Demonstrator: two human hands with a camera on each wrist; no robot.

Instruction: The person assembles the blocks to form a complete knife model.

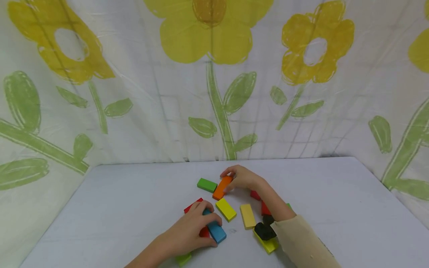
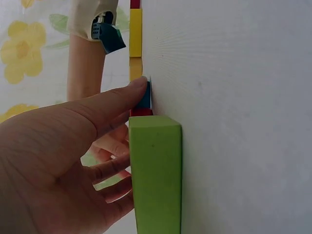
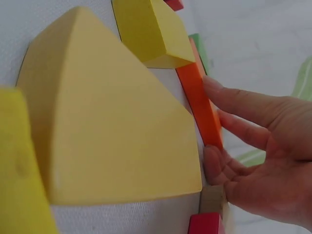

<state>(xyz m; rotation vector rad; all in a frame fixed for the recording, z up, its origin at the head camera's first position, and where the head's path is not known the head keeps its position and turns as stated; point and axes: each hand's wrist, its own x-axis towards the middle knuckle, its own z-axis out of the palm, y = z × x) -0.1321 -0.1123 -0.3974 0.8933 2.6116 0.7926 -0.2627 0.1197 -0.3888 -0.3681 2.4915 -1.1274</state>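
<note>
My left hand (image 1: 187, 234) grips a blue block (image 1: 218, 232) lying flat on the table, its fingers over the far side and the thumb at the near end. Beside that hand are a red block (image 1: 193, 205), another red block partly under the palm, and a lime green block (image 2: 156, 170). Farther back, my right hand (image 1: 246, 178) holds an orange block (image 1: 221, 188) between thumb and fingers; one end of it lies close to a green block (image 1: 207, 185). A yellow block (image 1: 226, 209) lies between the two hands, with a pale yellow block (image 1: 248, 216) to its right.
Under the right forearm lie a yellow block (image 1: 268, 245), red blocks (image 1: 266, 209) and a green block (image 1: 288, 205), partly hidden by the sleeve and a black wrist device (image 1: 264, 231). A natural wood block (image 3: 213, 200) shows near the right hand. A flower-print curtain (image 1: 144, 123) stands behind the white table (image 1: 117, 208).
</note>
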